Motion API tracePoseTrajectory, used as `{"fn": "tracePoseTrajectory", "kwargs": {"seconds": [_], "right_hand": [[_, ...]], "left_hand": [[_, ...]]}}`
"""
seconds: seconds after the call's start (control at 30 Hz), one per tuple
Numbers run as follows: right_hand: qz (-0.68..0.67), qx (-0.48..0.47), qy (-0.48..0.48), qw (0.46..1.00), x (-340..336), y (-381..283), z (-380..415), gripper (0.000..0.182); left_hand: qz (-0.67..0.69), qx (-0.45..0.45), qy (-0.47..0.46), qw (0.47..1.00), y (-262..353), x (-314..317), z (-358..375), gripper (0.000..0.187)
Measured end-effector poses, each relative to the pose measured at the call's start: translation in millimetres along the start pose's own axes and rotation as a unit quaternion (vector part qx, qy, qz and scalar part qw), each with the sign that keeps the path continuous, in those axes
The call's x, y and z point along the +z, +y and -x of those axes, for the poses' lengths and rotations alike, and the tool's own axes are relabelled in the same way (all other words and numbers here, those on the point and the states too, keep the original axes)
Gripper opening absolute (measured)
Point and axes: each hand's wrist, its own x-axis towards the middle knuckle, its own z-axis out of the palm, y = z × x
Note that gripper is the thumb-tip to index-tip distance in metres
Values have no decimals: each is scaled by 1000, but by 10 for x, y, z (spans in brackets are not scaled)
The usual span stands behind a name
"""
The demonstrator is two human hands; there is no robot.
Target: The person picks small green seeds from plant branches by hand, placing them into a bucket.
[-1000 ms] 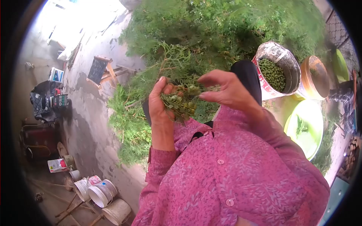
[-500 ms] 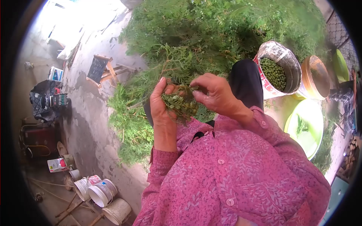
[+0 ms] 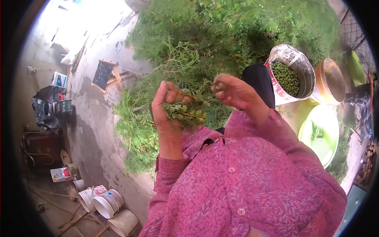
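Observation:
My left hand (image 3: 163, 108) is closed around an evergreen sprig (image 3: 185, 112) with flat, scaly leaves and small green cones; its thin twig sticks up past the fingers. To the right of the sprig, a short gap away, my right hand (image 3: 239, 93) pinches a small green cone (image 3: 219, 87) between thumb and fingertips. Beyond both hands lies a large heap of cut evergreen branches (image 3: 221, 35). A red-and-white bucket (image 3: 269, 75) by my knee holds many green cones (image 3: 286, 79).
An orange-brown bucket (image 3: 331, 79) and a pale green basin (image 3: 325, 138) stand on the right. At the left are a small wooden stool (image 3: 106, 74), a dark quilted bag (image 3: 42, 104) and several white buckets (image 3: 108, 203) lying on the concrete floor (image 3: 92, 138).
My right hand has drawn away from the sprig to the right, with a small green cone between its fingers. The left hand and sprig have shifted slightly left.

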Motion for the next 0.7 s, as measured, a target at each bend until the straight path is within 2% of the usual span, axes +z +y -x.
{"fn": "tracePoseTrajectory", "kwargs": {"seconds": [0.07,0.17,0.2,0.27,0.4,0.47,0.6,0.67,0.7], "right_hand": [[86,-34,-24,995,59,34,-77,14],[137,-29,-13,990,189,78,-111,14],[137,-29,-13,990,201,109,-134,14],[122,-20,-115,986,199,178,-166,15],[92,-9,-136,986,259,201,-101,16],[93,-29,-95,991,293,198,-75,16],[122,-37,-89,988,273,211,-80,15],[121,-44,-150,980,251,211,-98,13],[121,-43,-149,980,246,215,-104,13]], "left_hand": [[-29,-12,-22,999,-18,-11,9,19],[-3,-32,-57,998,-27,-52,4,18],[-3,-32,-57,998,-27,-51,1,18],[-5,-30,-51,998,-30,-47,-7,17],[16,-39,-38,998,-42,-72,-17,19],[32,-34,-23,999,-47,-79,-16,19],[21,-39,-28,999,-55,-116,-35,15],[20,-37,-10,999,-73,-117,-41,15],[21,-37,-9,999,-73,-120,-40,15]]}}
